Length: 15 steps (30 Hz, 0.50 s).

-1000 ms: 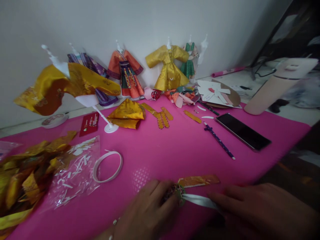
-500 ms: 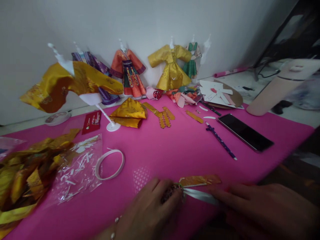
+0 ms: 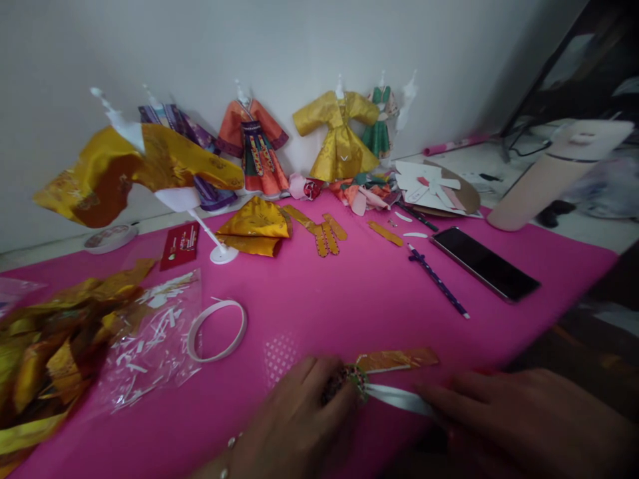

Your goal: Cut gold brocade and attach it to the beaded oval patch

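Observation:
My left hand (image 3: pixel 312 402) rests low on the pink mat, its fingers closed on a strip of dark floral trim (image 3: pixel 358 380) with a green edge. Most of that trim is hidden under the fingers. From the right, my right hand (image 3: pixel 509 409) grips scissors (image 3: pixel 397 397); their silver blades point left and the tips meet the trim's edge. Only a hint of red shows at the scissors' handles, which the fingers cover. Just beyond the blades lies a gold fabric strip (image 3: pixel 397 359) with a pale edge, touched by neither hand.
A ring of white tape (image 3: pixel 191 342), a plastic bag of clippings (image 3: pixel 144 352) and gold scraps (image 3: pixel 64 359) lie left. A phone (image 3: pixel 486 263), purple pen (image 3: pixel 439 281) and tilted bottle (image 3: pixel 554 173) are at right. Dressed doll forms (image 3: pixel 252 150) stand along the wall.
The view has shifted slightly left across the table. More of the trim's green edge shows past my left fingertips. The scissors stay at the trim, with their blades still pointing left.

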{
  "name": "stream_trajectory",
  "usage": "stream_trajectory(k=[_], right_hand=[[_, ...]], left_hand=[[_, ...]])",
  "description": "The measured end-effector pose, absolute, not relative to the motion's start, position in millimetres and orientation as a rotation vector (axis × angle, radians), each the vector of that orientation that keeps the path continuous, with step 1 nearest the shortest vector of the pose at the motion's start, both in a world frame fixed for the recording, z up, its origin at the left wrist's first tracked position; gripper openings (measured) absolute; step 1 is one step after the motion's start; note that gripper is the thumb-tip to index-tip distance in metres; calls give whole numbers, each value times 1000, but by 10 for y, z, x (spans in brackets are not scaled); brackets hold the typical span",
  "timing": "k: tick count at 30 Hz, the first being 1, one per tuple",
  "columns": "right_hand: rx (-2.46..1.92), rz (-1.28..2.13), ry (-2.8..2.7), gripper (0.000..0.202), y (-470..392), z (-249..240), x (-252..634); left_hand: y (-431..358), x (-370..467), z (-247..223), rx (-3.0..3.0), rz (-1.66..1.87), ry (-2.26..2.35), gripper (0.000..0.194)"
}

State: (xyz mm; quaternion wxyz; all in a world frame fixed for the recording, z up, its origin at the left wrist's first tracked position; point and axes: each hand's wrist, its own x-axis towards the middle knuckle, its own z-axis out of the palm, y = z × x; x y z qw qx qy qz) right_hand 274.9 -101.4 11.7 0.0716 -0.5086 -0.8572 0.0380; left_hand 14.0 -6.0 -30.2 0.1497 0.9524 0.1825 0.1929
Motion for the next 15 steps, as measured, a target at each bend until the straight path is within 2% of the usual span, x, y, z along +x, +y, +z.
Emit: stream_trajectory(k=[15], right_hand=[[-1580,-115,-2622,33,-1170,54,2665]], left_hand=[[-128,131,-351,2687,609,553,18]])
